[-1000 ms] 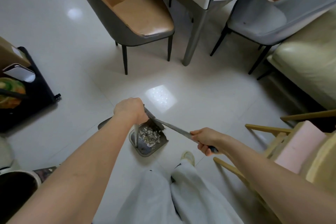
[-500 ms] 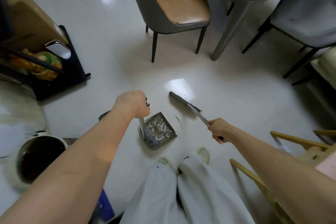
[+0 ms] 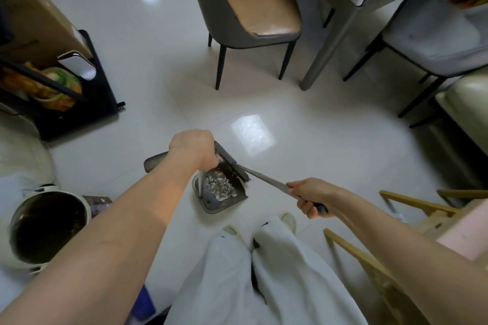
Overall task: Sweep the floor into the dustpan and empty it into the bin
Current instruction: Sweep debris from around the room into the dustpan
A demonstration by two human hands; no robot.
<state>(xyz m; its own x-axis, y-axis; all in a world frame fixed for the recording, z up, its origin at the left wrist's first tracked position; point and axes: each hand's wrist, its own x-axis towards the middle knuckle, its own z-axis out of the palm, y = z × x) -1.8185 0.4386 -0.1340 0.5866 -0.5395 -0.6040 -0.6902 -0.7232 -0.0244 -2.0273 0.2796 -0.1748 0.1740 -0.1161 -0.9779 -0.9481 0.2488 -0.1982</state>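
A grey dustpan (image 3: 211, 202) stands on the pale tiled floor just ahead of my feet, with a heap of light scraps (image 3: 220, 187) in it. My left hand (image 3: 194, 148) grips the top of its upright handle. My right hand (image 3: 310, 196) holds the long handle of a broom (image 3: 266, 181). The broom's dark head (image 3: 231, 161) lies across the far lip of the dustpan, right beside my left hand. A round white bin (image 3: 48, 227) with a dark inside stands open at the lower left.
A tan-seated chair (image 3: 253, 13) and a grey table leg (image 3: 332, 45) stand ahead. A grey chair (image 3: 433, 42) and a cream sofa (image 3: 464, 103) are at the right. A black cart (image 3: 66, 92) stands left, and wooden chair frames (image 3: 369, 258) lower right.
The broom head has swept back from the floor beyond the dustpan to the pan's far lip. My left hand has kept its hold on the dustpan handle.
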